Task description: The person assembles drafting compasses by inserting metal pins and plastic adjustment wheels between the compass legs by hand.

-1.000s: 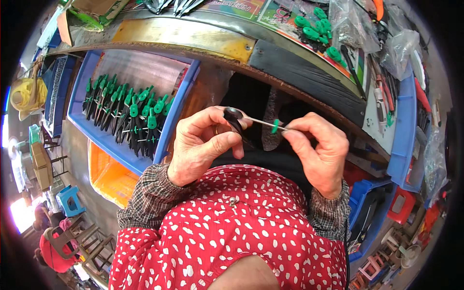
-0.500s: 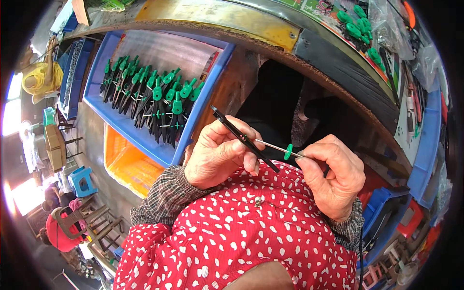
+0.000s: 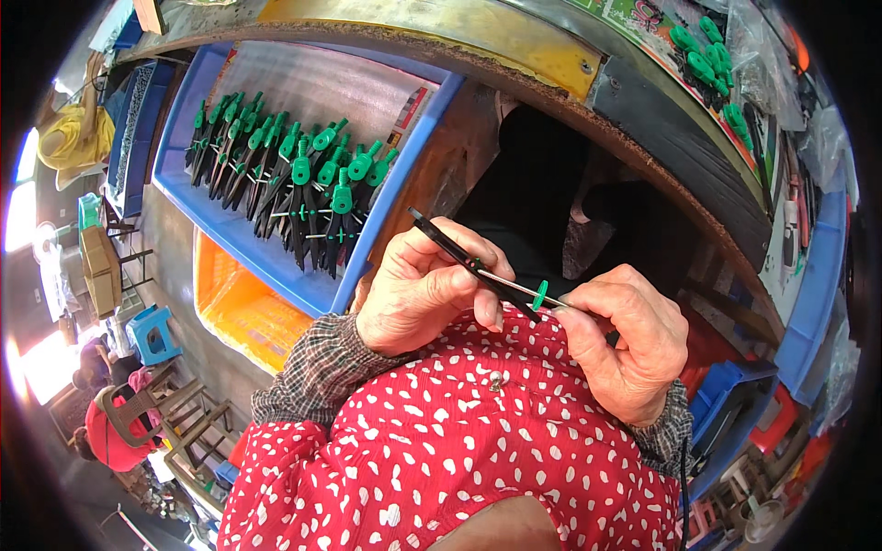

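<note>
My left hand (image 3: 432,286) is closed on a slim black plastic bar (image 3: 449,246), pinched between thumb and fingers and slanting down to the right. A thin metal rod (image 3: 511,284) meets the bar near its middle and carries a small green disc (image 3: 540,295). The far end of that rod sits between thumb and fingertips of my right hand (image 3: 632,342). Both hands are in front of the red dotted apron. To the left, a blue tray (image 3: 366,241) holds several rows of black parts with green knobs (image 3: 300,163) and metal rods.
An orange crate (image 3: 241,298) stands below the blue tray. The worn bench edge (image 3: 441,57) curves across the top. Loose green knobs (image 3: 703,62) and plastic bags lie on the bench at the right. A blue stool (image 3: 153,334) and a seated person (image 3: 118,427) are at the far left.
The rod has swung so it lies closer along the black bar, and the green disc is now near the bar's lower end. My right hand has shifted slightly left.
</note>
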A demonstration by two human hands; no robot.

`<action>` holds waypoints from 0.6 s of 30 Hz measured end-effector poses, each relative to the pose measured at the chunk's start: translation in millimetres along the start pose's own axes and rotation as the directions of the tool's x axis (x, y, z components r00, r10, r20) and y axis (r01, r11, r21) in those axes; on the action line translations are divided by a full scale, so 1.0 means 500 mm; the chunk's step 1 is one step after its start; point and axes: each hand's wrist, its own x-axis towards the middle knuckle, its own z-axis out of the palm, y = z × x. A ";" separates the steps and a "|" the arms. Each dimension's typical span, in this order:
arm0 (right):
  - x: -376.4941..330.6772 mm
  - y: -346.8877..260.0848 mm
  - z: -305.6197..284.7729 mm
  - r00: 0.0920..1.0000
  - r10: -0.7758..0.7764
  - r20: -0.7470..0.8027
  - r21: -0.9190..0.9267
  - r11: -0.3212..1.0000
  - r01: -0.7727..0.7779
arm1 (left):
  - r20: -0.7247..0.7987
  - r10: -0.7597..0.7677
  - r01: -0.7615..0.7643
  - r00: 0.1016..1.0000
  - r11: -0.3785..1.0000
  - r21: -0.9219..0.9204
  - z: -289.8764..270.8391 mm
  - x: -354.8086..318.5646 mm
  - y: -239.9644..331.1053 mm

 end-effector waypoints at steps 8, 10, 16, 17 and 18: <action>0.000 -0.002 0.002 1.000 0.010 0.004 -0.052 0.999 -0.010 | -0.014 0.012 -0.012 1.000 0.999 0.032 -0.002 0.001 0.000; -0.001 -0.001 0.003 1.000 0.009 -0.006 -0.061 0.998 -0.010 | -0.016 0.017 -0.016 1.000 0.999 0.044 -0.001 0.002 0.001; -0.003 -0.002 0.005 1.000 0.015 -0.008 -0.063 0.998 -0.015 | -0.036 0.052 -0.049 0.998 0.994 0.097 0.003 0.002 0.000; -0.004 -0.003 0.004 1.000 0.016 -0.010 -0.064 0.998 -0.016 | -0.039 0.064 -0.059 0.997 0.991 0.123 0.004 0.002 0.000; -0.005 -0.003 0.004 1.000 0.018 -0.007 -0.068 0.998 -0.018 | -0.038 0.063 -0.058 0.997 0.991 0.123 0.005 0.002 0.001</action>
